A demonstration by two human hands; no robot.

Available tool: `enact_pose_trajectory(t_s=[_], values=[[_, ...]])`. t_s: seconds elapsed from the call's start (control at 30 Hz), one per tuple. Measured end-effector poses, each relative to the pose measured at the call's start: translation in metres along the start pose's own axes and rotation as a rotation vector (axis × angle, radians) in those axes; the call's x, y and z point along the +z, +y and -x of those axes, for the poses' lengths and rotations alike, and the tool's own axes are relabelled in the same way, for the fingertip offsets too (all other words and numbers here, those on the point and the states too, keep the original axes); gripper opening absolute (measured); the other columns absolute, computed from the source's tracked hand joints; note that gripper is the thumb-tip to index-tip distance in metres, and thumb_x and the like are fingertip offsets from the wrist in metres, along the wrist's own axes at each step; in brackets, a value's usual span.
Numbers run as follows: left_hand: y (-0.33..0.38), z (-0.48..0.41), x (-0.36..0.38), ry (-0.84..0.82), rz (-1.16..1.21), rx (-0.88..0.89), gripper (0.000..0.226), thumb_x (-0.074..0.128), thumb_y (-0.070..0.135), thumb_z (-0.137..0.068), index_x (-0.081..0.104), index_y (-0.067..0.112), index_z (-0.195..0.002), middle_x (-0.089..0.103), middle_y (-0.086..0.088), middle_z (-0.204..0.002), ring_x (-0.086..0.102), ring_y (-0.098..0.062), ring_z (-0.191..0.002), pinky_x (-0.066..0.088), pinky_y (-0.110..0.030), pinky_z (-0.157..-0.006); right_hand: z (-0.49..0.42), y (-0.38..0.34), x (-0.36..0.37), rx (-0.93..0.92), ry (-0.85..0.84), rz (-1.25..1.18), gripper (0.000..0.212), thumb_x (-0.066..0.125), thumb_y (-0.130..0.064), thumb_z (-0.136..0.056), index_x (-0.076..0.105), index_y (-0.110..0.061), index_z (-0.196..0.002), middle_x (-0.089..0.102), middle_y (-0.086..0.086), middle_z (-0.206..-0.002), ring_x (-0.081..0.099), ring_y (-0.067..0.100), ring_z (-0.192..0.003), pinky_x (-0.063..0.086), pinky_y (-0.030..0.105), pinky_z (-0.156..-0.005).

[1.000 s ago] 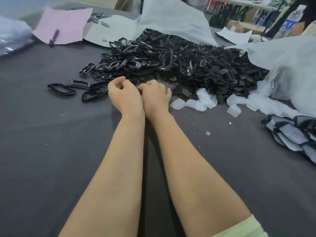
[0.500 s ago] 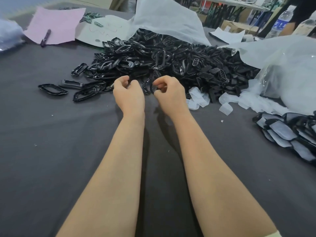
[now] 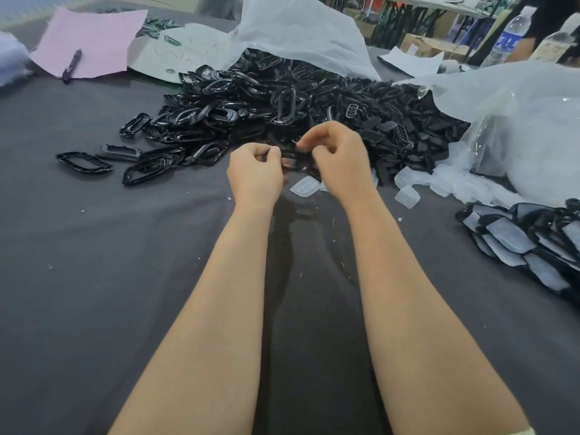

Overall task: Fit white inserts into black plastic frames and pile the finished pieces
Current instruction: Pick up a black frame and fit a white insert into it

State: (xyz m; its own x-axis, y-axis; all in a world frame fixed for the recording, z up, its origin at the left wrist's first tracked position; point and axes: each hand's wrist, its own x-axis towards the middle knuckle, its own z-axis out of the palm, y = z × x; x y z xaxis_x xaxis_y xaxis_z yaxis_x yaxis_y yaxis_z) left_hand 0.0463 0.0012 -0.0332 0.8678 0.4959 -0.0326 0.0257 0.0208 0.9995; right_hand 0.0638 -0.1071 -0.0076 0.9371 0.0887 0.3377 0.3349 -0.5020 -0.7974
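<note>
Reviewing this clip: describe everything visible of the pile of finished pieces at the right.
The pile of finished pieces lies on the dark grey table at the right edge, partly cut off by the picture. Glossy black plastic frames, each filled with a frosted white insert, overlap like shingles, lying mostly flat. Just beyond it lie loose white inserts.

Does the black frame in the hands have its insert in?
Cannot tell: left hand and right hand pinch the frame, hiding its opening.
</note>
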Motion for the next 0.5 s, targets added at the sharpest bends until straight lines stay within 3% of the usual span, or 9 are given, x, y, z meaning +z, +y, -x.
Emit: enact_pose_trajectory(t_s=[0.1, 0.17, 0.23, 0.33, 0.5], values=[[0.002, 0.000, 0.001, 0.095, 0.232, -0.103, 0.011, 0.045, 0.011, -0.101, 0.054, 0.010, -0.095, 0.069, -0.007, -0.082, 0.066, -0.010, -0.060, 0.053, -0.021, -0.054, 0.000, 0.015, -0.005, 0.171, 0.159, 0.126, 0.031, 0.041, 0.002, -0.087, 0.065, -0.011, -0.102, 0.070, 0.003, -0.104, 0.060, 0.012, -0.093, 0.040, 0.015, -0.075], [0.005, 0.001, 0.003, 0.120, 0.335, -0.146, 0.017, 0.036, 0.013, -0.103, 0.044, 0.016, -0.088, 0.068, -0.008, -0.081, 0.068, -0.010, -0.057, 0.049, -0.018, -0.047, -0.001, 0.024, -0.004, 0.246, 0.078, 0.369, 0.033, 0.044, -0.006, -0.090, 0.066, -0.014, -0.113, 0.066, 0.004, -0.118, 0.056, 0.021, -0.111, 0.039, 0.025, -0.089], [0.007, 0.004, 0.005, 0.120, 0.375, -0.169, 0.020, 0.032, 0.015, -0.104, 0.039, 0.018, -0.085, 0.066, -0.006, -0.077, 0.065, -0.008, -0.052, 0.047, -0.018, -0.045, -0.002, 0.026, 0.001, 0.299, -0.027, 0.557, 0.030, 0.049, -0.018, -0.094, 0.064, -0.021, -0.119, 0.059, 0.004, -0.126, 0.046, 0.027, -0.121, 0.036, 0.035, -0.098], [0.006, 0.006, 0.008, 0.121, 0.356, -0.178, 0.019, 0.036, 0.016, -0.103, 0.041, 0.019, -0.085, 0.062, 0.000, -0.078, 0.057, -0.004, -0.052, 0.045, -0.016, -0.045, -0.004, 0.023, 0.009, 0.336, -0.083, 0.703, 0.031, 0.054, -0.031, -0.094, 0.061, -0.020, -0.122, 0.049, 0.008, -0.131, 0.038, 0.031, -0.125, 0.032, 0.040, -0.101], [0.002, 0.007, 0.006, 0.122, 0.389, -0.175, 0.017, 0.043, 0.009, -0.101, 0.047, 0.017, -0.086, 0.063, 0.000, -0.081, 0.062, -0.004, -0.059, 0.051, -0.016, -0.052, -0.005, 0.021, 0.013, 0.310, 0.016, 0.628, 0.022, 0.053, -0.015, -0.092, 0.061, -0.021, -0.111, 0.052, 0.006, -0.124, 0.041, 0.029, -0.121, 0.031, 0.038, -0.099]])
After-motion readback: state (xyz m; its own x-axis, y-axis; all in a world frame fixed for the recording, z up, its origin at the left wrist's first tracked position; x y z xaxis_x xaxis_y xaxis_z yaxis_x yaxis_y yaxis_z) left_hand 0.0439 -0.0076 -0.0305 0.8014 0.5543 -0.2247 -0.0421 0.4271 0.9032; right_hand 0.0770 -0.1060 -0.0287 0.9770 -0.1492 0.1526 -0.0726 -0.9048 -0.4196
